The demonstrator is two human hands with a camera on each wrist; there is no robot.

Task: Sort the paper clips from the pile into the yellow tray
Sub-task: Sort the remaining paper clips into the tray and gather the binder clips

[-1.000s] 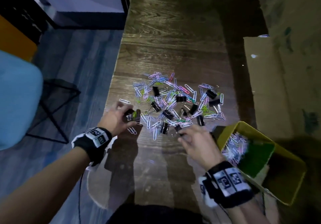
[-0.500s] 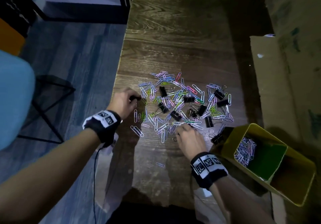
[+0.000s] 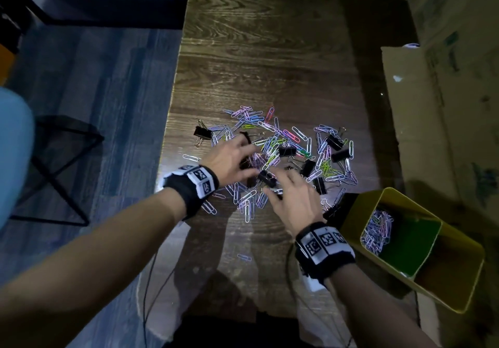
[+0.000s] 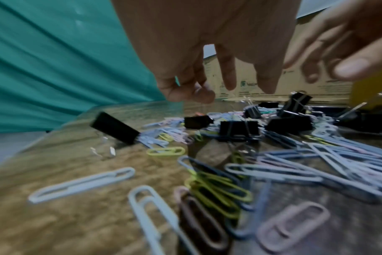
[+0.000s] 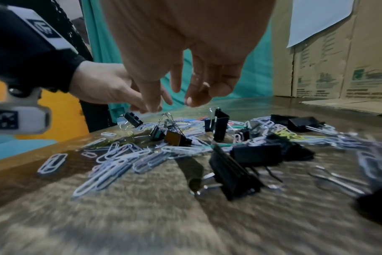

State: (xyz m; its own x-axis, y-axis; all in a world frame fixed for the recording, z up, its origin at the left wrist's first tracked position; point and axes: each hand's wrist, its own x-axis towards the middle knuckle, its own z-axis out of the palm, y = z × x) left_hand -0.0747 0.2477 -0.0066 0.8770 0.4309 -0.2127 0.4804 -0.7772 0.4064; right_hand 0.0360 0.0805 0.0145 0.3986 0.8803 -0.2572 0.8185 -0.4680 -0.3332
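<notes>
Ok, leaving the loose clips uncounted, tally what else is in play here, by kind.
Hands: 2 (left hand, right hand)
Wrist bands: 2 (left wrist band, right wrist band)
Yellow tray: 1
Total: 5

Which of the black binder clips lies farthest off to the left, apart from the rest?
The black binder clip at the pile's far-left edge, near the wooden table's side, beyond the left hand. The other binder clips sit among the coloured paper clips.
</notes>
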